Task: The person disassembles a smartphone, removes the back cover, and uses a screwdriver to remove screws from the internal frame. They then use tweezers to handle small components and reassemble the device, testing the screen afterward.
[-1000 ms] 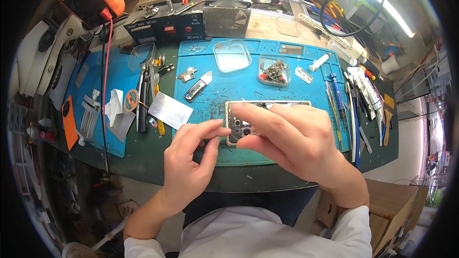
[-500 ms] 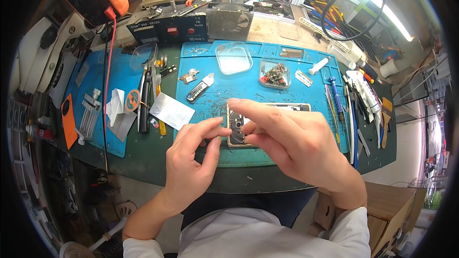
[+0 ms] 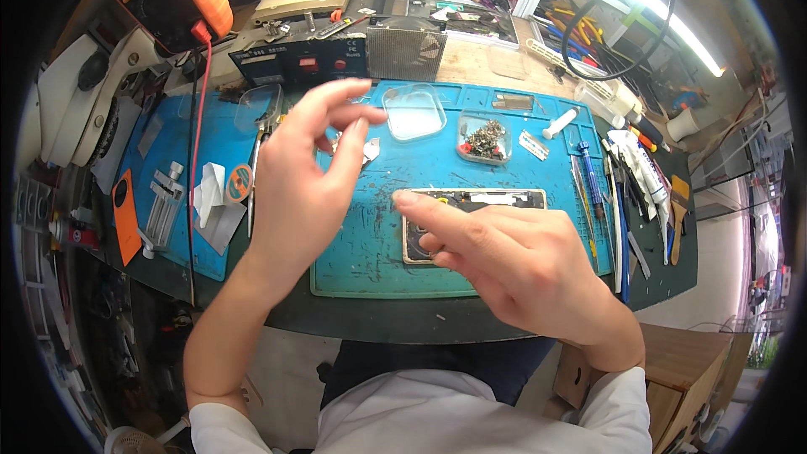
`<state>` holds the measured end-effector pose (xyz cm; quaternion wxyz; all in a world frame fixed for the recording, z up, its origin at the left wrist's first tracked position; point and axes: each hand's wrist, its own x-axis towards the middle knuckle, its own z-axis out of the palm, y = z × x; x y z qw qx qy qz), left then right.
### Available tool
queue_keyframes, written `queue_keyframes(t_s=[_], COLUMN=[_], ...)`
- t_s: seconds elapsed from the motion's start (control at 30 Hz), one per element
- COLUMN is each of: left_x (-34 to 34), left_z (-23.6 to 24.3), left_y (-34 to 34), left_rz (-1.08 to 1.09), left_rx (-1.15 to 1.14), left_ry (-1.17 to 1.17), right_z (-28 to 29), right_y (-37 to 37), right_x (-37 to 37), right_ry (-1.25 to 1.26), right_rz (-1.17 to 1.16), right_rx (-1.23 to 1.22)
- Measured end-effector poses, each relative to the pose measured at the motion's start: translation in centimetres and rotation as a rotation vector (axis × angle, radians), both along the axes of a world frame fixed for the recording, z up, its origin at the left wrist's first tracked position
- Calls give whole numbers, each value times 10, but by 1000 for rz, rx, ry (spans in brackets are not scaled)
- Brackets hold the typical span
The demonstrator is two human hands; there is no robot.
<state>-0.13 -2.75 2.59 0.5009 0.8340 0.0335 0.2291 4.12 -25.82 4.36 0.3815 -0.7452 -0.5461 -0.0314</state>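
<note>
My left hand (image 3: 307, 172) is raised over the left part of the blue work mat (image 3: 370, 277). Its thumb and fingers are apart, and nothing shows between them. A small grey-white part (image 3: 371, 149) on the mat peeks out beside its thumb. Over an opened phone (image 3: 483, 196), my right hand (image 3: 521, 265) has its index finger stretched out to the left and its other fingers curled in. Whatever those curled fingers may hold is hidden. The phone lies flat with its inner boards exposed; my right hand covers its lower right part.
Behind the phone stand a clear box of small metal parts (image 3: 483, 141) and an empty clear tray (image 3: 414, 113). A blue screwdriver (image 3: 591, 172) and other tools lie at the right. A dark bench instrument (image 3: 307, 60) is at the back; a red cable (image 3: 200, 118) hangs at the left.
My left hand has moved away from the right hand, up and to the left, and its fingers have spread. My right hand has stayed over the phone, shifting slightly down.
</note>
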Motion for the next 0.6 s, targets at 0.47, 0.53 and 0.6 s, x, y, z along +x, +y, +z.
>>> queue_keyframes(t_s=[0.47,0.53,0.6], left_x=[42,45,46], left_z=[-33,-37,-37], left_y=[18,25,30], left_rz=[-6,-8,-40], left_rx=[311,335,360], left_ry=[-109,-168,-143], right_z=[-23,-31,-38], right_y=[-24,-21,-11], right_x=[61,63,63], right_ry=[347,421,501], right_rz=[-476,-442,-388], right_rx=[442,451,489])
